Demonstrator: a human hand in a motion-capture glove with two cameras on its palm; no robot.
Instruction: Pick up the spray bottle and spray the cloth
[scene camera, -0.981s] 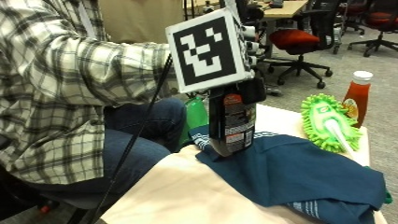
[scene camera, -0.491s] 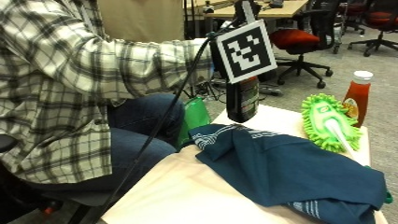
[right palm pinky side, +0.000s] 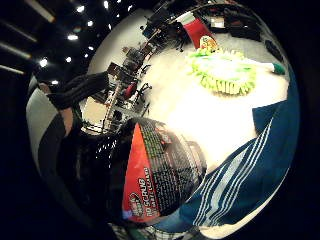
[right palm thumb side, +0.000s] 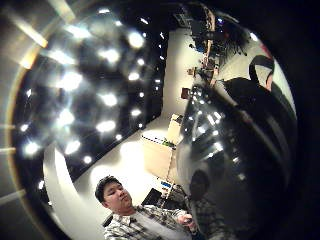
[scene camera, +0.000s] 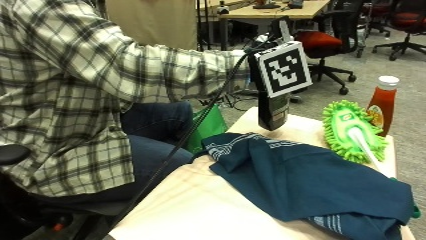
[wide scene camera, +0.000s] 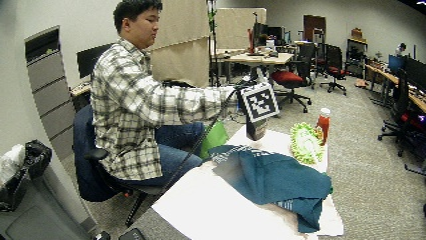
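In the outside view my gloved right hand grips a dark spray bottle with a red label, holding it upright in the air. The bottle hangs above the table's far side, just over the near edge of the cloth. The cloth is dark teal with white stripes and lies rumpled across the table. In the little finger side palm view the bottle fills much of the picture, with the cloth below it. The thumb side palm view shows only the bottle's shiny dark side.
A green fluffy duster lies on the table beyond the cloth. A ketchup bottle stands at the far corner beside it. A green bag sits between the person's knees and the table edge. Office chairs and desks stand behind.
The hand has lifted the bottle from the cloth's edge and carried it a little away from the person, over the table. The cloth and the duster lie as before.
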